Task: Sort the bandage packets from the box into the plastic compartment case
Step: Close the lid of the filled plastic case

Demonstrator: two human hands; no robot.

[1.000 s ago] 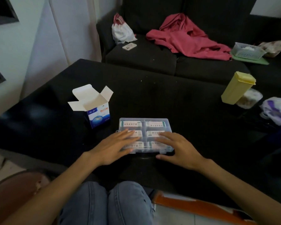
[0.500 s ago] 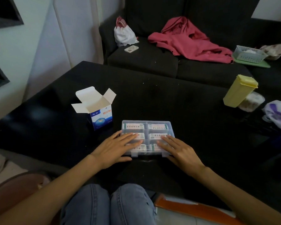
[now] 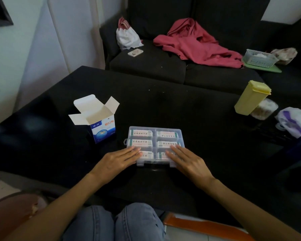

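Bandage packets (image 3: 140, 133) lie in the clear plastic compartment case (image 3: 155, 146), two columns of three, one stack per compartment, the lid down over them. The case sits flat on the black bench (image 3: 163, 105), directly in front of the person's knees.

Left hand (image 3: 117, 161) lies flat across the case's near-left corner, fingers (image 3: 135, 151) straight and together, pressing on the lid and gripping nothing. Right hand (image 3: 186, 158) lies flat across the near-right corner in the same manner, its fingers straight, holding nothing.

Against the frame half a second earlier, both hands are in much the same place on the lid; the left fingers reach slightly less far across the case, and the case itself has not shifted relative to the box.

Bandage box (image 3: 101, 121) stands upright just left of the case and a little beyond it, apart from it, top flaps open.

Well to the right of the case, near the bench's far edge, a yellow container (image 3: 251, 97) leans beside a small clear tub (image 3: 264, 109). Beyond the bench, a sofa (image 3: 146, 61) carries a red garment (image 3: 198, 44), a white bag (image 3: 127, 36) and a phone (image 3: 135, 52).
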